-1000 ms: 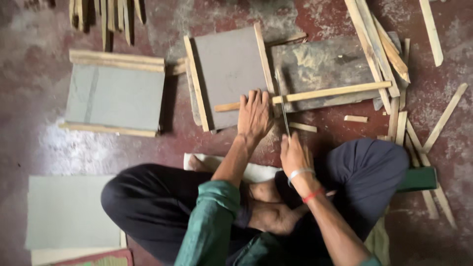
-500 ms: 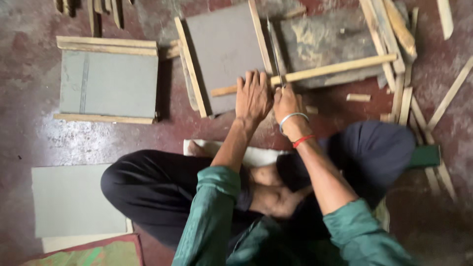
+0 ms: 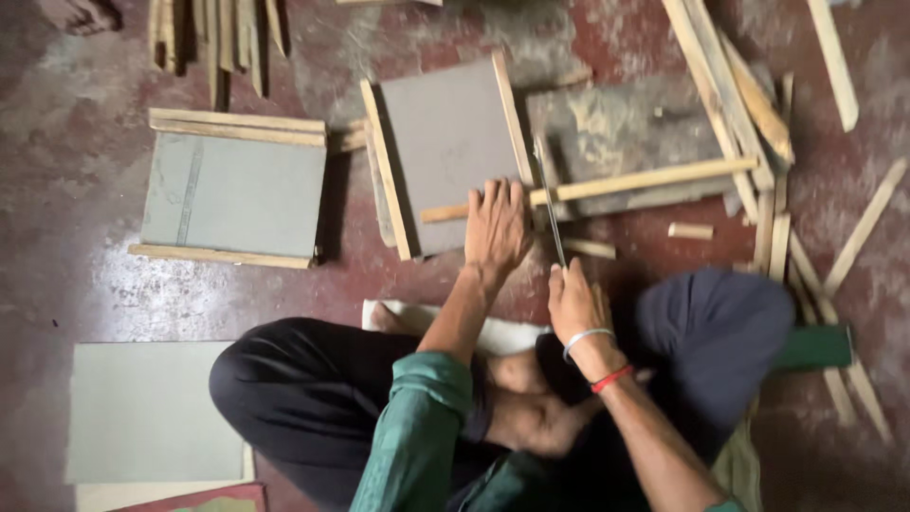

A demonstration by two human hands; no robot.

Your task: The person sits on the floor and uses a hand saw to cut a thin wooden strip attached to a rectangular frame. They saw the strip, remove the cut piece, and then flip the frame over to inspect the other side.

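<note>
Right hand [image 3: 576, 301] closed on saw [image 3: 549, 201] handle — blade points away, crossing wooden strip [image 3: 645, 180] | strip lies left-right on grey board [image 3: 453, 142] | left hand [image 3: 497, 228] flat, pinning strip just beside blade

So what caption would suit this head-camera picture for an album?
Seated cross-legged on a red floor, left hand pressing a long pale wooden strip while right hand holds a thin metal saw blade across it.

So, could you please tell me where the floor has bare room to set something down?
Bare floor lies left of the framed grey panel, and another strip runs between that panel and the loose grey sheet. The right side is crowded with wooden strips, and so is the area around both hands.
</note>
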